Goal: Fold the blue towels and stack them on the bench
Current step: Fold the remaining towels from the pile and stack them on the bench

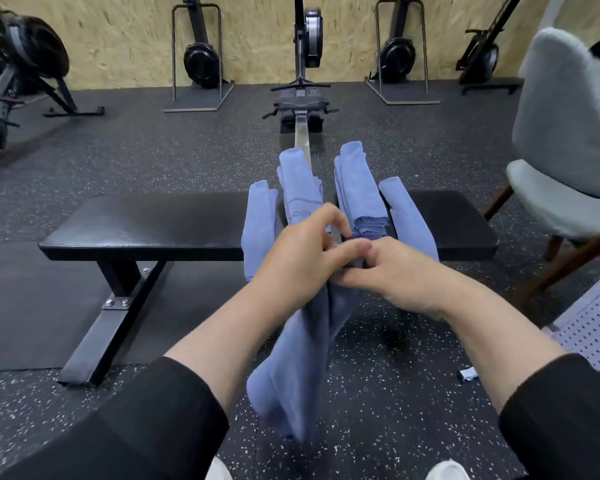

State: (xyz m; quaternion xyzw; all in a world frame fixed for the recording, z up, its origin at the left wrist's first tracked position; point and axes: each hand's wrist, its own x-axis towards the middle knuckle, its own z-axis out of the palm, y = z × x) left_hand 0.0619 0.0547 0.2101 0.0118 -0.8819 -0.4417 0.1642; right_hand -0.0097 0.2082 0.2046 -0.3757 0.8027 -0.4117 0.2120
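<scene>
A blue towel (291, 368) hangs bunched below my two hands, in front of the black bench (146, 223). My left hand (298, 251) grips its top edge with curled fingers. My right hand (392, 268) pinches the same edge right beside it, the fingertips of both hands meeting. Several other blue towels lie across the bench: a long one (258, 223) draped over the front edge at the left, one with a printed logo (297, 181), a folded stack (359, 192) and another long one (407, 216) at the right.
A rowing machine (303, 109) stretches away behind the bench. More rowers stand upright along the wooden wall (118, 46). A pale upholstered chair (565, 133) stands at the right. A white perforated panel (593, 327) and a small object (467, 374) lie on the speckled rubber floor.
</scene>
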